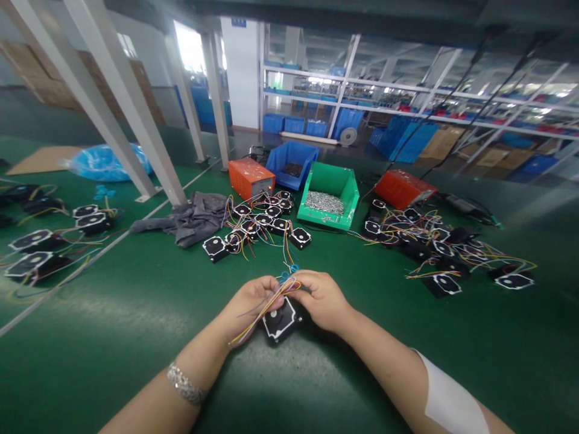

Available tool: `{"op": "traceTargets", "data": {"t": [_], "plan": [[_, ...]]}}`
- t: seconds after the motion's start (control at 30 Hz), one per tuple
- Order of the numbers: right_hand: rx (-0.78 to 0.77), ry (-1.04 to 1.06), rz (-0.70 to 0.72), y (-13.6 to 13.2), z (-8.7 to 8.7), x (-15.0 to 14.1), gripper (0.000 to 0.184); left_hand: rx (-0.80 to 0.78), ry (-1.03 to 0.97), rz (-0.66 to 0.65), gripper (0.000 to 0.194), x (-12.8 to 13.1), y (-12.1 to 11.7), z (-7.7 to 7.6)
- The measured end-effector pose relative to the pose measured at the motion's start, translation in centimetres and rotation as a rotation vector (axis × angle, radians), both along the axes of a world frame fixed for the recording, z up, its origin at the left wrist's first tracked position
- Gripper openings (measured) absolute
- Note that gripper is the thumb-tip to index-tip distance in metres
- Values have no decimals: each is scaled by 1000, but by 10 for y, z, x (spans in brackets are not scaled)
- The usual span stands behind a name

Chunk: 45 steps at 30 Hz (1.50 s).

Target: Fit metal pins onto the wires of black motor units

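Observation:
My left hand point(248, 307) and my right hand point(321, 298) meet over the green table point(136, 325), close to me. Between them sits a small black fan point(280, 320) with a white-edged face. Its coloured wires point(266, 304) run up across my left fingers. My left hand is closed on the wires and the fan. My right hand pinches the wire ends near a small blue tie point(287, 276). A silver bracelet point(184, 384) is on my left wrist.
A pile of similar fans point(262, 226) lies beyond my hands, another pile point(434, 247) to the right, more fans point(40, 244) at the far left. A green bin of screws point(330, 196), a blue bin point(292, 163), two orange boxes point(251, 178) and a grey cloth point(194, 218) stand behind.

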State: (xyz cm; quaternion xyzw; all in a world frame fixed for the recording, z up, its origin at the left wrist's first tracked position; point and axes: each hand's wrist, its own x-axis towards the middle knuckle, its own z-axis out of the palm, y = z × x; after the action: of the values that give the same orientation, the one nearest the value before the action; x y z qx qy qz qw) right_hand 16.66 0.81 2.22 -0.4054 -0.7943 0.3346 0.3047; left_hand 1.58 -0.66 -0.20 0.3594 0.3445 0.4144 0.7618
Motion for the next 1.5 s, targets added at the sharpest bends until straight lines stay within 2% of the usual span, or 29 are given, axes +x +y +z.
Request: {"op": "traceTargets", "data": {"t": [0.1,0.17,0.23,0.37,0.5,0.6,0.67,0.73,0.8,0.87,0.93,1.03,1.13,1.23,1.33,1.43,1.5], "plan": [[13,-7,99,0,-2,2,16,15,-19,14,20,-4,3,4],[50,7,79,2,-5,3,18,43,44,73,18,-8,7,4],[106,-5,-32,9,-9,7,18,99,214,192,19,-15,13,0],[212,-130,-384,38,-14,37,16,280,741,432,22,-30,26,-16],[325,-359,-752,65,-13,95,23,451,1101,452,23,-39,34,-28],[373,-576,-955,73,-17,136,32,546,1264,538,25,-38,33,-22],[341,-652,-977,75,-23,154,38,574,1417,661,33,-35,28,-10],[305,-675,-942,78,-31,165,43,580,1569,735,35,-30,19,3],[289,-680,-904,81,-38,168,46,577,1642,638,28,-25,8,15],[286,-681,-897,83,-42,168,47,595,1700,416,29,-20,0,22],[303,-674,-931,83,-41,166,42,609,1758,197,35,-17,-4,23],[370,-641,-1018,79,-29,161,33,635,1748,35,33,-15,-1,14],[456,-594,-1060,74,-13,152,30,746,1532,78,25,-16,7,-2],[534,-443,-1043,69,5,138,29,864,1338,170,35,-16,13,-16],[494,-181,-970,56,27,119,29,914,1238,227,39,-14,14,-20],[376,71,-835,30,53,92,28,964,1094,291,43,-9,9,-15],[328,180,-730,6,70,71,23,1007,1008,281,56,-5,3,-9]]}}
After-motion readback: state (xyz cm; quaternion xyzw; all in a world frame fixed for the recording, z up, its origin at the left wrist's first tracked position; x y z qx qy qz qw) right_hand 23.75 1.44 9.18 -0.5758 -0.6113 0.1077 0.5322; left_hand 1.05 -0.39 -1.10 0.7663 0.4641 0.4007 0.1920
